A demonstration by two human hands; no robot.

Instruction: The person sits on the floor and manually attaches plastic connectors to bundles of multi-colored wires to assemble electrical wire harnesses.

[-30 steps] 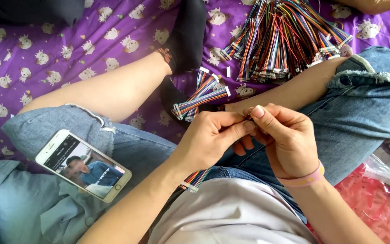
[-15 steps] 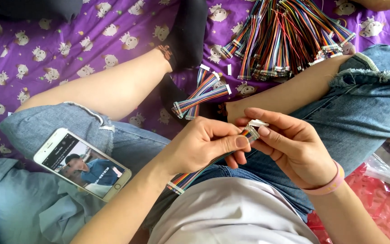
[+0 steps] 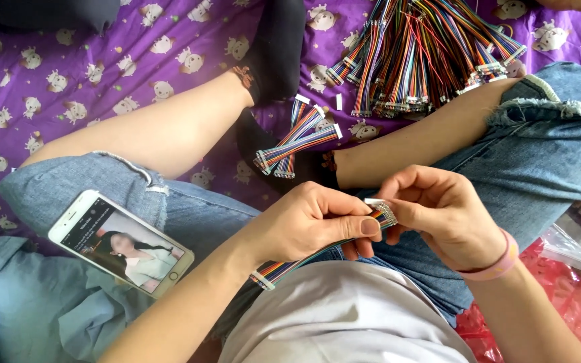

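Note:
My left hand (image 3: 311,222) grips a short multicoloured ribbon cable (image 3: 284,267) that runs from my fingers down to a white connector near my shirt. My right hand (image 3: 445,218) pinches the cable's other end, where a small white connector (image 3: 381,207) shows between thumb and fingers. Both hands meet above my lap, over my jeans. A pink band circles my right wrist.
A large pile of rainbow cables (image 3: 425,54) lies on the purple patterned cloth (image 3: 68,74) ahead. A few loose cables (image 3: 297,144) rest between my legs. A white phone (image 3: 121,243) with a lit screen sits on my left thigh. Red plastic bag (image 3: 566,296) at right.
My hands have shifted slightly and drawn apart a little; the white connector end now shows between my fingertips, and the cable's lower end hangs further out below my left hand.

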